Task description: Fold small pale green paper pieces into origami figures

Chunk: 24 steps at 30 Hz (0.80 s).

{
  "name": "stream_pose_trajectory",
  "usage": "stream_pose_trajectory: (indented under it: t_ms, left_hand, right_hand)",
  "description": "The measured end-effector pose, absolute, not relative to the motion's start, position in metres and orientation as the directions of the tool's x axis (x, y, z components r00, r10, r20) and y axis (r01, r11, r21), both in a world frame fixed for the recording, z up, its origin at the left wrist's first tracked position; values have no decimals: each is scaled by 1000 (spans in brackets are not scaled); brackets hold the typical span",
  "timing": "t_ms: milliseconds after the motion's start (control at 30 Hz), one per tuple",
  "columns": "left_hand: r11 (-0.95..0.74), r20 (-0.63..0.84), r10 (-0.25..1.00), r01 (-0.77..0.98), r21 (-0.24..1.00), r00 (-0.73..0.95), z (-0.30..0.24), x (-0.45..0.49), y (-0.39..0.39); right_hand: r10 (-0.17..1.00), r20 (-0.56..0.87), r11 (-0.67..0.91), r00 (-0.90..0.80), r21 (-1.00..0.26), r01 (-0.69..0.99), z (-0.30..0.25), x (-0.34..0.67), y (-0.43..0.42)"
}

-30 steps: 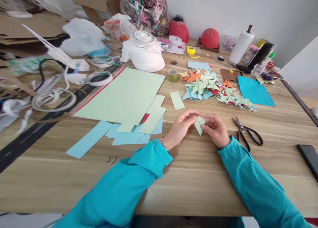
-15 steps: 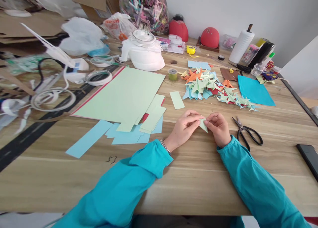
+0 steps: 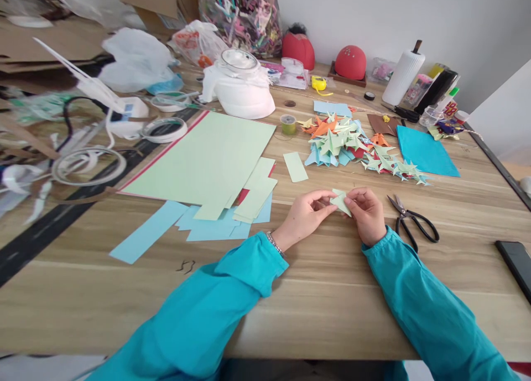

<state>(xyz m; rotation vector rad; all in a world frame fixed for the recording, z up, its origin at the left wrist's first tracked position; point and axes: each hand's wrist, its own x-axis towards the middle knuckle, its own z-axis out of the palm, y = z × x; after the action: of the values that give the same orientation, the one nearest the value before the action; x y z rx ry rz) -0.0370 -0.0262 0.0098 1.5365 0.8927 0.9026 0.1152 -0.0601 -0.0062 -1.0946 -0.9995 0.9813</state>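
A small piece of folded light-green paper (image 3: 341, 202) is held up between both hands over the table. My left hand (image 3: 309, 215) pinches its left edge with thumb and fingers. From the other side, my right hand (image 3: 365, 214) grips it between thumb and curled fingers, which hide part of it. Just beyond the hands lies a flat light-green paper strip (image 3: 296, 167). Behind that is a pile of folded paper stars (image 3: 332, 143) in green, blue, orange and red. Black-handled scissors (image 3: 409, 218) rest to the right of my right hand.
Large green paper sheets (image 3: 203, 157) and blue paper strips (image 3: 148, 233) lie to the left. A thread spool (image 3: 288, 125) stands behind them. Bright blue paper (image 3: 427, 151) is at the right, a black phone (image 3: 516, 265) near the right edge. White tape rolls (image 3: 165, 130) clutter the far left.
The folded paper has been turned and opened out a little, so more of its upper part shows between the fingers. Both hands have shifted only slightly.
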Motion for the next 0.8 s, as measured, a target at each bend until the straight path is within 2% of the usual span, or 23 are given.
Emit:
stream_pose_trajectory:
  t_ms: [167, 433, 600, 800]
  left_hand:
    - [-127, 93, 890, 46, 991, 447, 7, -38, -23]
    - [-117, 103, 861, -2, 993, 498, 13, -40, -24]
    - [-127, 98, 862, 25, 992, 497, 14, -39, -25]
    - [-120, 91, 874, 32, 992, 478, 10, -39, -25]
  right_hand:
    - [961, 138, 163, 242, -983, -89, -7, 115, -60]
    - [981, 151, 149, 123, -989, 26, -5, 116, -64]
    - [987, 152, 148, 56, -986, 71, -11, 118, -65]
    - [987, 148, 143, 62, -986, 81, -8, 118, -65]
